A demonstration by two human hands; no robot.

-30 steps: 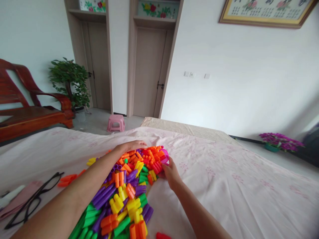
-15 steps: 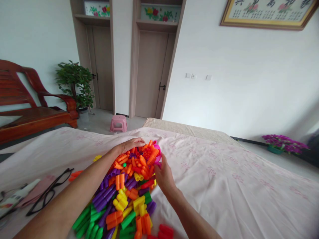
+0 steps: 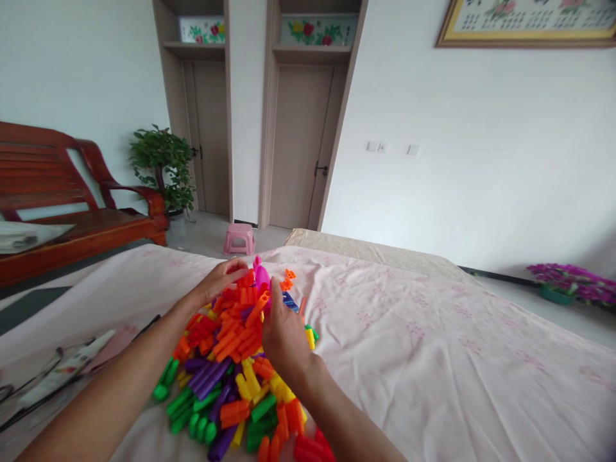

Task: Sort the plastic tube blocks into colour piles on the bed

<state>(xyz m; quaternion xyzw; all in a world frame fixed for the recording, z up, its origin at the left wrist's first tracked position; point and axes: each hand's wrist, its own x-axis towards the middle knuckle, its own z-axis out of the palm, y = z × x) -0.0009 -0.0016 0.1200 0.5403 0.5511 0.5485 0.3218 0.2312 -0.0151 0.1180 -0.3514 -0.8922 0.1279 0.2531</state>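
A heap of plastic toy pieces (image 3: 209, 378) in orange, red, purple, yellow and green lies on the bedspread. At its far end stands a bright pink plastic container (image 3: 262, 277), tilted, with red and orange pieces (image 3: 240, 327) spread in front of it. My right hand (image 3: 286, 330) is closed at the container's right side, thumb up; its other fingers are mostly hidden. My left hand (image 3: 224, 279) reaches over the left of the pile, fingers stretched and slightly bent, touching red pieces. Beyond my right hand lie a few orange pieces (image 3: 289, 279) and a blue piece (image 3: 289, 301).
Glasses, partly covered by my left forearm, and a white tube-like item (image 3: 67, 369) lie on the left. The pale bedspread (image 3: 409, 359) stretches to the right. Beyond it are a pink stool (image 3: 239, 239), a wooden bench (image 3: 81, 212) and a potted plant (image 3: 161, 160).
Both hands and the pink container have shifted left and towards me. More red and orange pieces now cover the heap, and loose orange and blue pieces show beyond my right hand.
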